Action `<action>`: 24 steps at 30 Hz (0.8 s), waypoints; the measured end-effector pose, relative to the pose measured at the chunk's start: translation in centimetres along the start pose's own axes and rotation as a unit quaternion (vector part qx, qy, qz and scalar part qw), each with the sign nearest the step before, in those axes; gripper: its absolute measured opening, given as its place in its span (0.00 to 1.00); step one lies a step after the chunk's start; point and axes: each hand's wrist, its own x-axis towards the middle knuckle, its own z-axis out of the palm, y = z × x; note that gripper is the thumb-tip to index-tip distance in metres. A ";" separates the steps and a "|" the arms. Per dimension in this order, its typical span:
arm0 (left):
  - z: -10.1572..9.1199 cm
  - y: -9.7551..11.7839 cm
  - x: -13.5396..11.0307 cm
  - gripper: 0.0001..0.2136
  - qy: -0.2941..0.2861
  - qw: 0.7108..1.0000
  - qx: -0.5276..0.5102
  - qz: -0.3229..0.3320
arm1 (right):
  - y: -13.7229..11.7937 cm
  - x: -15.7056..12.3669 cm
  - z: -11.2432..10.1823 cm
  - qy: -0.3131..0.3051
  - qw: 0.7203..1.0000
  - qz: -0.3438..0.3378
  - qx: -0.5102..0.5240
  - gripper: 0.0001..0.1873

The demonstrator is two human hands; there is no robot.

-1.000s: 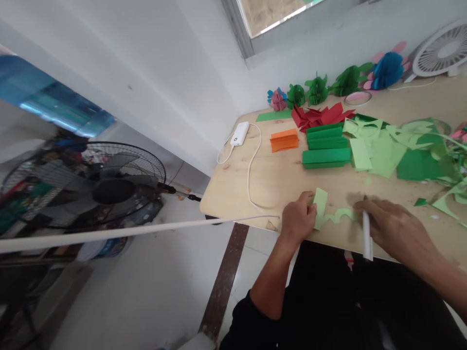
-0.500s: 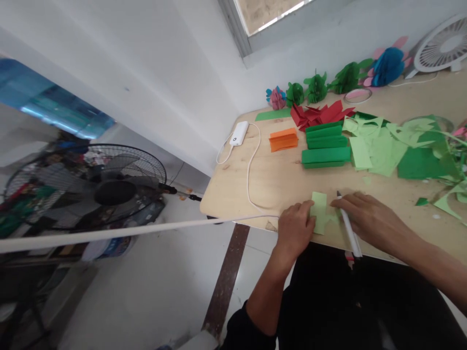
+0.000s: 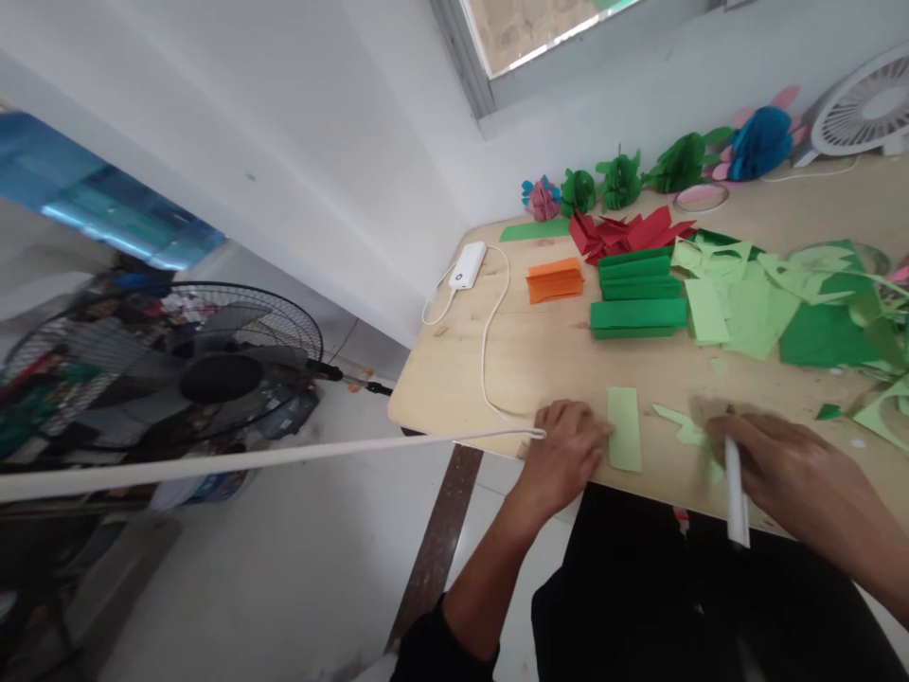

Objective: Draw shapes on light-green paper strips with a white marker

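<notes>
Left hand [image 3: 564, 453] has drawn back off the light-green paper strip [image 3: 623, 428], which lies loose on the wooden table [image 3: 454, 398]; fingers open, just beside it. Right hand [image 3: 788, 474], blurred, fingers closed on a white pen [image 3: 734, 493], near a cut green paper scrap [image 3: 682, 428]. Risk: unpinned strip could slide if nudged by hand or pen.

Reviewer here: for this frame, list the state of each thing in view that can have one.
Left hand: resting on the tabletop, holding nothing.
Right hand: closed around a white pen.
White pen: held tilted, one end hidden.
Light green paper strip: lying flat beside the left hand.
Power bank: lying flat, cable attached.
Orange paper: folded, stacked.
Green paper: folded, stacked.
</notes>
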 end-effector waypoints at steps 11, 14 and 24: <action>3.2 2.2 0.2 0.16 0.019 0.997 -0.037 0.063 | -2.2 -1.6 -0.1 0.014 0.998 0.052 -0.011 0.12; 3.6 2.9 0.1 0.16 0.031 0.997 -0.046 0.053 | -2.4 -1.5 -0.1 0.015 0.998 0.062 -0.003 0.11; 3.6 3.3 0.0 0.16 0.037 0.996 -0.049 0.059 | -1.8 0.2 0.1 0.018 0.999 0.011 -0.049 0.13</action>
